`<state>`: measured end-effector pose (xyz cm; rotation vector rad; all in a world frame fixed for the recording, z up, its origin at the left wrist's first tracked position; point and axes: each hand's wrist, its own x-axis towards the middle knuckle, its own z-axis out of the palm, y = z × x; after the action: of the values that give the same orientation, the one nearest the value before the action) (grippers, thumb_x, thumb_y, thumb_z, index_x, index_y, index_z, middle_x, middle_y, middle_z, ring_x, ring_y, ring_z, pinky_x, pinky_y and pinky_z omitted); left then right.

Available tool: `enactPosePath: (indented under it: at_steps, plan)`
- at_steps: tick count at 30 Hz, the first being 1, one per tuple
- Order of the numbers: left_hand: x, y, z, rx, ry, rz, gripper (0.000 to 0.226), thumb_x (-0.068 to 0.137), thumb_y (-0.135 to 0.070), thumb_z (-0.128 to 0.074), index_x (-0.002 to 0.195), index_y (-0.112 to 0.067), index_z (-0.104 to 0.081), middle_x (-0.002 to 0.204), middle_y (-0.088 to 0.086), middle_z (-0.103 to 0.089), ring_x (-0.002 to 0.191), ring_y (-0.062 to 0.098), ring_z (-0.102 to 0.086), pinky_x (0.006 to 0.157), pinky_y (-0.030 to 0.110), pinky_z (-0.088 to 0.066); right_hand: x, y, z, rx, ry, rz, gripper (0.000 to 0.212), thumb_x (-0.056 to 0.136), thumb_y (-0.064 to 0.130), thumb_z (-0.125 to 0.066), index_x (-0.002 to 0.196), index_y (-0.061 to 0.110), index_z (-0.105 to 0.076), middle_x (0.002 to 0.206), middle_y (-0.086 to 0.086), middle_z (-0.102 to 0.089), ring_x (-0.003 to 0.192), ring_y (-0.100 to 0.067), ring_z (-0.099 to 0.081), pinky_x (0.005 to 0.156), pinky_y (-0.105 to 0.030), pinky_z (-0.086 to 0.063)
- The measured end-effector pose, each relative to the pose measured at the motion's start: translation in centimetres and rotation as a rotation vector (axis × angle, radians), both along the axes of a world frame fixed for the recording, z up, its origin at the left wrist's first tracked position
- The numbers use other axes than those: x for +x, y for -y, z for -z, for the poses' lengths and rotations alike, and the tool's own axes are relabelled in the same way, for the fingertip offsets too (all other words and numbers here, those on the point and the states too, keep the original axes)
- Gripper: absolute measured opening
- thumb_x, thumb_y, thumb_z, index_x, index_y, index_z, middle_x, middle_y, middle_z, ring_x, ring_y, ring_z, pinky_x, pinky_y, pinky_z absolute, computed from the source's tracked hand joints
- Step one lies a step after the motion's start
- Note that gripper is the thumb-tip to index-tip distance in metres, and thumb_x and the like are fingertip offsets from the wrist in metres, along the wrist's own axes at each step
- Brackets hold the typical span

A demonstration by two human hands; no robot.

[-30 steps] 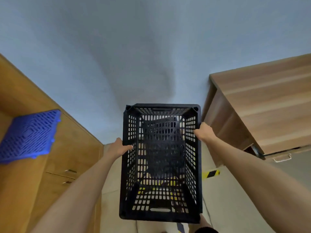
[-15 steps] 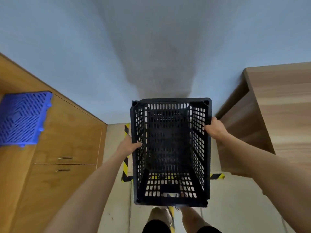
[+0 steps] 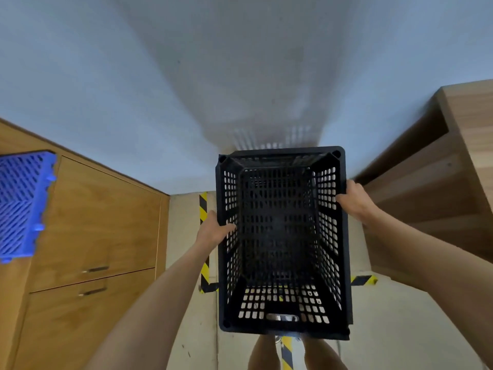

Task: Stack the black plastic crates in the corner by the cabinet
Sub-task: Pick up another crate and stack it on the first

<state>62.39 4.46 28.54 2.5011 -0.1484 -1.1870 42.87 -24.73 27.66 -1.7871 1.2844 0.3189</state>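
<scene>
Here, 1 black crate (image 3: 282, 236) held off the floor, open top toward the camera, far end near the grey wall (image 3: 213, 76). Left hand (image 3: 213, 231) grips its left rim; right hand (image 3: 353, 200) grips the right rim. Wooden cabinet (image 3: 101, 222) at left, blue grid panel (image 3: 21, 204) on top. Striped tape (image 3: 204, 209) on the floor beneath.

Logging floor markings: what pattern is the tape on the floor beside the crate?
Diagonal yellow and black stripes on the floor tape, clearest in the head view.
</scene>
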Motion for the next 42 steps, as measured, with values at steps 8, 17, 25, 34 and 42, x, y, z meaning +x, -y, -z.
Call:
enactPosePath:
  at_steps: [8, 17, 25, 34, 42]
  plan:
    - [3.6, 3.6, 5.9, -0.146, -0.039, -0.091, 0.057, 0.083, -0.015, -0.072, 0.133, -0.011, -0.045, 0.122, 0.01, -0.061, 0.111, 0.029, -0.061, 0.097, 0.043, -0.05, 1.4, -1.2, 4.4, 0.192, 0.144, 0.245, 0.074, 0.093, -0.007, -0.046, 0.155, 0.013, -0.011, 0.157, -0.011, -0.029, 0.142, -0.03, -0.032, 0.116, -0.043, -0.029]
    - [3.6, 3.3, 8.6, -0.172, 0.149, -0.062, 0.054, 0.093, -0.002, -0.054, 0.143, -0.02, -0.041, 0.113, 0.004, -0.064, 0.097, 0.023, -0.063, 0.076, 0.03, -0.049, -0.8, -4.7, 7.1, -0.02, -0.012, 0.134, 0.076, 0.093, -0.008, -0.047, 0.156, 0.015, -0.01, 0.154, -0.014, -0.035, 0.135, -0.036, -0.042, 0.102, -0.044, -0.041]
    - [4.2, 3.5, 9.6, -0.191, 0.226, 0.042, 0.047, 0.094, -0.006, -0.059, 0.138, -0.017, -0.046, 0.116, 0.013, -0.066, 0.107, 0.029, -0.063, 0.086, 0.033, -0.049, -1.2, -3.4, 7.8, -0.218, -0.21, -0.005, 0.045, 0.09, -0.004, -0.044, 0.131, 0.013, -0.037, 0.111, -0.023, -0.062, 0.095, -0.041, -0.059, 0.073, -0.043, -0.046]
    - [4.7, 3.8, 10.0, -0.204, 0.211, 0.041, 0.049, 0.094, -0.006, -0.059, 0.139, -0.017, -0.043, 0.117, 0.013, -0.065, 0.108, 0.029, -0.063, 0.093, 0.04, -0.052, -1.1, -3.3, 7.8, -0.199, -0.245, 0.003, 0.045, 0.09, -0.004, -0.044, 0.13, 0.011, -0.033, 0.113, -0.025, -0.06, 0.101, -0.045, -0.058, 0.078, -0.044, -0.044]
    - [6.4, 1.6, 9.8, -0.144, 0.222, 0.005, 0.052, 0.093, -0.007, -0.059, 0.141, -0.019, -0.042, 0.121, 0.01, -0.064, 0.111, 0.03, -0.062, 0.095, 0.048, -0.052, 0.4, -5.0, 7.6, -0.153, -0.159, -0.057, 0.046, 0.088, -0.005, -0.048, 0.131, 0.009, -0.036, 0.107, -0.022, -0.06, 0.083, -0.03, -0.049, 0.073, -0.038, -0.041]
